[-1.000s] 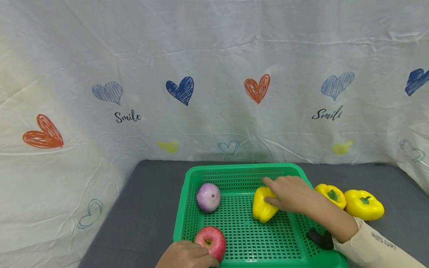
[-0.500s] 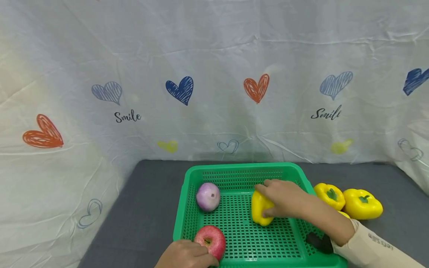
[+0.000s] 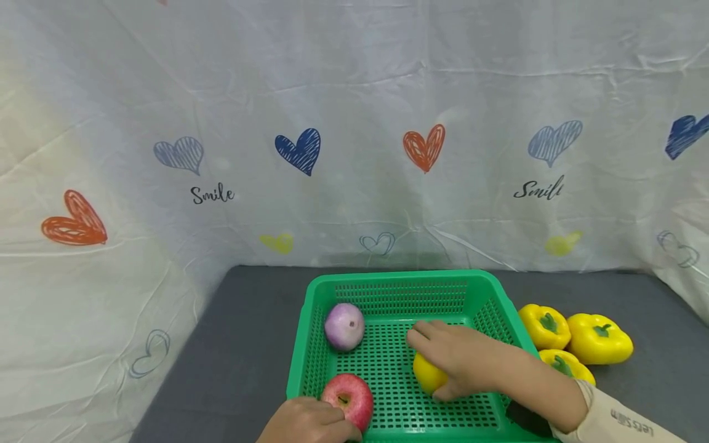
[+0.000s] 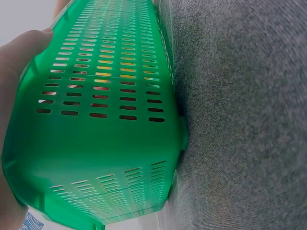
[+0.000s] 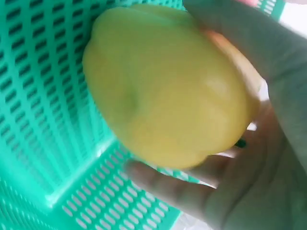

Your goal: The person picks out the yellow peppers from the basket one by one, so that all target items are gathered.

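Note:
My right hand (image 3: pixel 460 360) grips a yellow bell pepper (image 3: pixel 426 373) inside the green plastic basket (image 3: pixel 296 357). In the right wrist view the pepper (image 5: pixel 168 91) fills the middle, fingers on one side and thumb on the other. My left hand (image 3: pixel 310 423) holds the basket's near left rim, its thumb (image 4: pixel 36 43) lying over the edge in the left wrist view. Just beyond those fingers sits a red apple (image 3: pixel 351 400), partly covered by them. A peeled purple onion (image 3: pixel 344 327) lies at the basket's far left.
Outside the basket on the right, three more yellow peppers cluster: one pepper (image 3: pixel 537 320) by the rim, another pepper (image 3: pixel 600 346) beyond it, and a third pepper (image 3: pixel 581 369) beside my sleeve. The dark grey table (image 3: pixel 249 332) ends at a white sheet (image 3: pixel 354 209) with printed hearts.
My right hand has drawn the held pepper nearer to me and slightly left, tipping it. The third outside pepper now shows beside the forearm. The left hand stays put.

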